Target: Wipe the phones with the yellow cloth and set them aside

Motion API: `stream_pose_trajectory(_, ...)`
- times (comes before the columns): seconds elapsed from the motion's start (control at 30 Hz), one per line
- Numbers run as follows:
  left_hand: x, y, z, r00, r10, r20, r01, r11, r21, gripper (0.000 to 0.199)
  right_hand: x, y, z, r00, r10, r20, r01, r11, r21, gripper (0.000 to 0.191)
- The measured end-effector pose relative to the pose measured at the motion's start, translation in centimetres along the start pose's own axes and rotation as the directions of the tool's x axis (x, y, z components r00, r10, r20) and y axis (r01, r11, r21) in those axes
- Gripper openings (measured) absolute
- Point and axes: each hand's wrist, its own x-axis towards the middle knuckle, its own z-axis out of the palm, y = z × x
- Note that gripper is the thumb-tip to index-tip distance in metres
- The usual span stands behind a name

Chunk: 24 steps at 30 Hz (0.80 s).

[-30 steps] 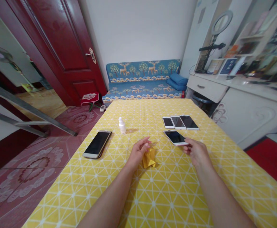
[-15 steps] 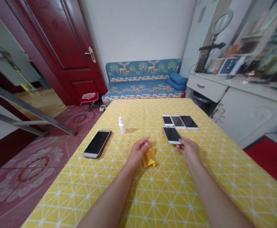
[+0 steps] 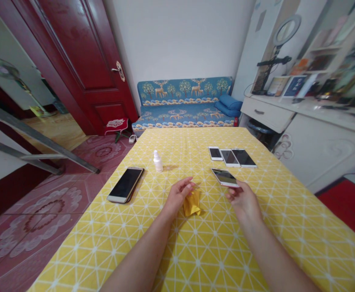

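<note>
Right of centre, the right hand (image 3: 244,200) has tipped its clamped smartphone (image 3: 225,177) more edge-on; whether the left hand (image 3: 178,195) grips the yellow cloth (image 3: 192,204) is unclear.

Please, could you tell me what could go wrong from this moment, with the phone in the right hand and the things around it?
The right hand grips the raised phone only near one end, so it might slip and drop.
The row of three phones lies just beyond it; a careless move could knock them.
The white bottle stands upright and looks narrow, so the left hand might tip it if it swung that way.
</note>
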Motion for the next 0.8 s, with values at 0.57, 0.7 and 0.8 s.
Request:
stream_pose_trajectory(0.57,0.2,-0.3,-0.3,0.999,0.038,0.019,-0.041,0.984,0.175,0.045,1.6,-1.2,-0.4,0.962,-0.087,-0.258,0.132,0.977,0.166,0.014)
stream_pose_trajectory(0.7,0.1,-0.2,-0.2,0.999,0.04,0.015,-0.042,0.984,0.17,0.046,2.9,-1.1,-0.8,0.961,-0.114,-0.254,0.144,0.984,0.103,0.017)
stream_pose_trajectory(0.8,0.0,-0.1,-0.2,0.999,0.037,0.015,-0.039,0.985,0.168,0.046,3.6,-0.8,-0.9,0.957,-0.143,-0.251,0.167,0.983,0.079,0.015)
